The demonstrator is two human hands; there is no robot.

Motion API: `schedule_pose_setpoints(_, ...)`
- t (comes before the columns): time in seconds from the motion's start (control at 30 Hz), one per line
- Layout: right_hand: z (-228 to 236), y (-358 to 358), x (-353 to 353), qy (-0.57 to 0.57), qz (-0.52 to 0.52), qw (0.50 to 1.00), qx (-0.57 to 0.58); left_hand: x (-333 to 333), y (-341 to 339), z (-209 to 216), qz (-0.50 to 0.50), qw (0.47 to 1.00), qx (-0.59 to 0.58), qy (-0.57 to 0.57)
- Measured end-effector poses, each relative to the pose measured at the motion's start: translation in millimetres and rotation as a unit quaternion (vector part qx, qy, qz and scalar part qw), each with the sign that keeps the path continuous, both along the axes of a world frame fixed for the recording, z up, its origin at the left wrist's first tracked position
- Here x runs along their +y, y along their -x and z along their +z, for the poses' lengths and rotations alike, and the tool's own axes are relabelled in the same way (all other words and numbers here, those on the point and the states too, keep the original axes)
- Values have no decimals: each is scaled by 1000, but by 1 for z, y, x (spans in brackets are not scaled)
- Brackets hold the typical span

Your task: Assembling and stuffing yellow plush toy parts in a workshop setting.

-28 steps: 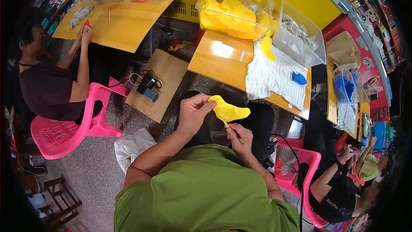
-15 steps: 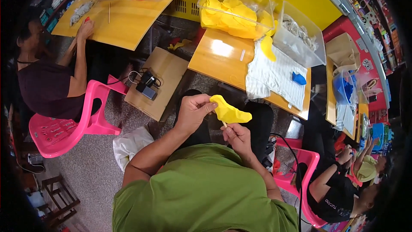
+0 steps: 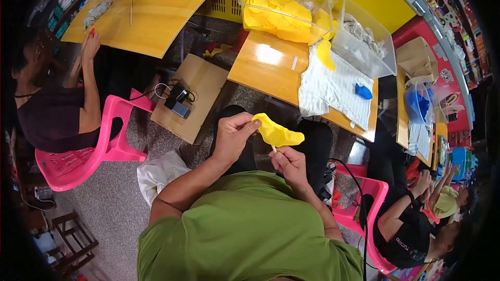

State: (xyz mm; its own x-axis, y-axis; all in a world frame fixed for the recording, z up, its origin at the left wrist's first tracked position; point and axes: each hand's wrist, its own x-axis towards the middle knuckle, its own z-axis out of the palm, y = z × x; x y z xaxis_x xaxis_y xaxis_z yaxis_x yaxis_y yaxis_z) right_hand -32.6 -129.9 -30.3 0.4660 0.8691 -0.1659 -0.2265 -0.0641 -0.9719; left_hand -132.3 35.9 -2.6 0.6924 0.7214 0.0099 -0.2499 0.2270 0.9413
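Observation:
Above my lap, my left hand [image 3: 234,134] pinches the left end of a soft yellow piece [image 3: 281,133], elongated and curved, seemingly cloth. My right hand [image 3: 289,164] is closed on a thin pale stick [image 3: 274,149], which looks wooden. Its upper end meets the lower edge of the yellow piece; whether it goes inside is hidden. Beyond my hands, a clear plastic bin [image 3: 329,21] is heaped with yellow pieces [image 3: 284,14]. One similar yellow piece [image 3: 325,55] hangs over a white striped cloth [image 3: 323,86] on the table. A small blue piece [image 3: 363,91] lies on that cloth.
A wooden table [image 3: 265,73] stands ahead, with a second clear bin [image 3: 383,65] of greyish material. Cardboard [image 3: 200,86] carrying a black charger [image 3: 179,99] is ahead left. Co-workers sit on both sides, near pink chairs [image 3: 117,140]. A black cable [image 3: 363,198] runs down at right.
The yellow piece has turned slightly in my fingers, its left end a little flatter. Both my hands keep nearly the same place. The left co-worker's hands have moved left.

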Motion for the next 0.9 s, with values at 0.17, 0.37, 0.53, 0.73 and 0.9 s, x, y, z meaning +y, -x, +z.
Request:
schedule_pose_setpoints(0.17, 0, -4, 4, -18, 4, 995, -94, 2, 0, 7, 0, 1000, -7, -23)
schedule_pose_setpoints(0.37, -4, 10, 7, -46, -23, 999, -8, 4, 4, 4, 21, 988, 19, -152)
schedule_pose_setpoints(0.53, -5, 7, 6, -50, 11, 995, 80, 7, 7, 8, 26, 981, 3, -194)
schedule_pose_setpoints(0.73, 2, -1, 10, -33, 18, 989, -142, 8, 8, 11, 13, 994, 13, -110)
schedule_pose_setpoints(0.9, 7, 2, 13, -40, 7, 982, -186, 6, 10, 10, 13, 996, 23, -91)
